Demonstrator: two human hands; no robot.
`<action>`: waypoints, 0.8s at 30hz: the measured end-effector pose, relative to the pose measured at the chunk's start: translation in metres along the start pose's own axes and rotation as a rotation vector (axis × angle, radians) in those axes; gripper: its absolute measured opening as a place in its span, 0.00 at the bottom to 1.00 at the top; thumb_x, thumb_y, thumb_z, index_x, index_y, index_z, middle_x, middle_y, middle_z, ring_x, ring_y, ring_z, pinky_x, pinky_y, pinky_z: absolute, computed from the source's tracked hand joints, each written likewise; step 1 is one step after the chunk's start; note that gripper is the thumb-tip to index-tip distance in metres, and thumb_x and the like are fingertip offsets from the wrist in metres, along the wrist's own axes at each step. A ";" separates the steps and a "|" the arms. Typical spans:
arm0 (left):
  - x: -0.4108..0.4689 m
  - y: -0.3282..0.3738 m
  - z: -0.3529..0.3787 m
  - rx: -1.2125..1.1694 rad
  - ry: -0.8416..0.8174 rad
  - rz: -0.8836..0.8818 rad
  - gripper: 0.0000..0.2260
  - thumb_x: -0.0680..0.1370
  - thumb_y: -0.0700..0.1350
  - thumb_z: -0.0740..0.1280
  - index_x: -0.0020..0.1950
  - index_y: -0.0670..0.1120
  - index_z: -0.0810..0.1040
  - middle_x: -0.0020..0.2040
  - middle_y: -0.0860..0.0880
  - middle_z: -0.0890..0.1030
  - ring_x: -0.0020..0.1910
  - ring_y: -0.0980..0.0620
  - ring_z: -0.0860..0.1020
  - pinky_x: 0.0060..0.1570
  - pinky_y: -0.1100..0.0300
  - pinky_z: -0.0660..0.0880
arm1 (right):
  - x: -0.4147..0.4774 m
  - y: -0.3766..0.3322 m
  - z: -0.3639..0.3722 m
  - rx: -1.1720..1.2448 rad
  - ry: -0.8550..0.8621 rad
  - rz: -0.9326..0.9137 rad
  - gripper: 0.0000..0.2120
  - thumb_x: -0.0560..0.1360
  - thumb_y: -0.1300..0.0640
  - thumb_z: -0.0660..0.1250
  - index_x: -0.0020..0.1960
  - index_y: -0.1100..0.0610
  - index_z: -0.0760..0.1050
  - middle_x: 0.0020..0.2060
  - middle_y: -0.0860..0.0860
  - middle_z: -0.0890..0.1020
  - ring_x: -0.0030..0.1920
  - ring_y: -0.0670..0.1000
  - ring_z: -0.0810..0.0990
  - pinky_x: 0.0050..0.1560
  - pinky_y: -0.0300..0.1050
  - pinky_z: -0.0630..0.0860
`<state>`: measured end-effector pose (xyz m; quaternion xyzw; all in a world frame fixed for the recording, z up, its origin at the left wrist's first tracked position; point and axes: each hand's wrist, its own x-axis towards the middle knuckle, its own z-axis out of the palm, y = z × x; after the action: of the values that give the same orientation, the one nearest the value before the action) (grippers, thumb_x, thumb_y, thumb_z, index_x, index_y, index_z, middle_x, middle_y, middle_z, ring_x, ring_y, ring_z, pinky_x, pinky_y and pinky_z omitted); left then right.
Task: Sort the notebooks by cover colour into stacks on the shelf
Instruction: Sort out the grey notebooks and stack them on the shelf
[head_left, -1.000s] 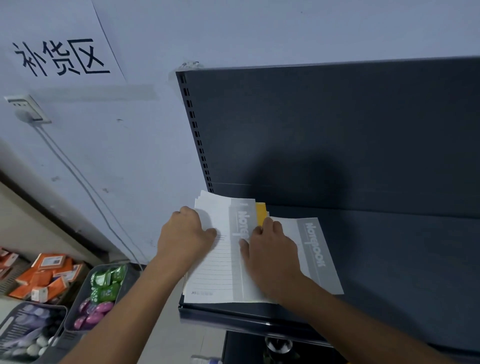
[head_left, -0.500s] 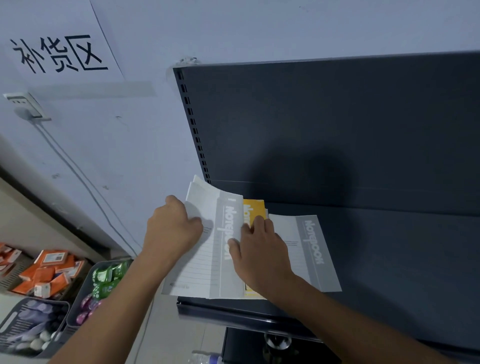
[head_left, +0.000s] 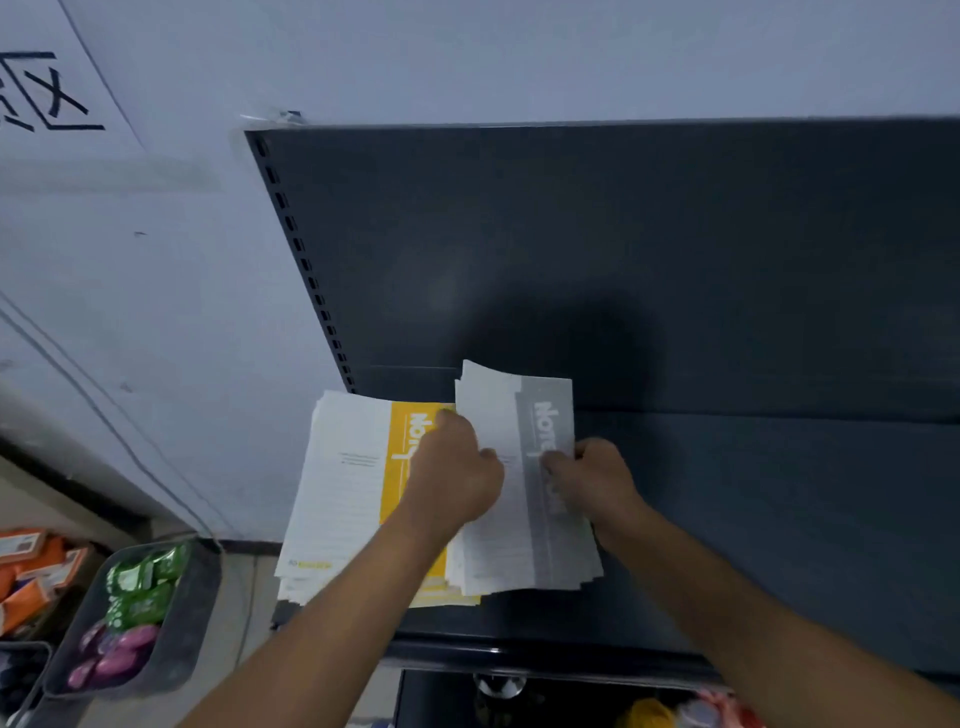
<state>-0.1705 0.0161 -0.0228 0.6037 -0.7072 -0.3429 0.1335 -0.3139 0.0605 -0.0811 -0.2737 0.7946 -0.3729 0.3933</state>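
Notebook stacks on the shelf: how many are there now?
2. The yellow-banded stack sits at the left end of the shelf, overhanging it. The grey-banded stack lies beside it, overlapping its right edge, gripped by the left hand and right hand. Covers lower down are hidden.

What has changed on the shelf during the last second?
The left hand and right hand carried the top grey notebook rightward off the left stack to the grey stack, uncovering the yellow notebook. Both still grip it. The left stack stays at the shelf's left end.
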 end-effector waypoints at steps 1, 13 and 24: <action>0.000 0.005 0.015 0.006 -0.033 -0.012 0.18 0.80 0.41 0.64 0.66 0.35 0.66 0.62 0.40 0.76 0.60 0.41 0.76 0.48 0.58 0.70 | 0.008 0.007 -0.007 -0.045 0.003 0.031 0.11 0.71 0.50 0.67 0.49 0.56 0.77 0.47 0.55 0.83 0.48 0.55 0.82 0.54 0.54 0.81; 0.015 0.031 0.095 0.101 -0.058 -0.323 0.33 0.77 0.48 0.69 0.72 0.35 0.55 0.71 0.34 0.60 0.73 0.36 0.59 0.72 0.48 0.62 | 0.050 0.017 -0.030 0.025 -0.199 0.252 0.08 0.72 0.68 0.67 0.51 0.63 0.75 0.46 0.61 0.80 0.44 0.59 0.82 0.41 0.48 0.80; 0.022 0.022 0.100 0.151 -0.115 -0.324 0.40 0.76 0.52 0.68 0.76 0.31 0.52 0.75 0.34 0.57 0.75 0.37 0.54 0.71 0.50 0.59 | 0.042 0.029 -0.035 0.158 -0.260 0.253 0.16 0.70 0.68 0.72 0.57 0.64 0.77 0.47 0.61 0.84 0.44 0.59 0.86 0.40 0.52 0.83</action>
<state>-0.2526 0.0290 -0.0868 0.6975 -0.6308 -0.3399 -0.0096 -0.3693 0.0597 -0.1076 -0.1857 0.7333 -0.3433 0.5567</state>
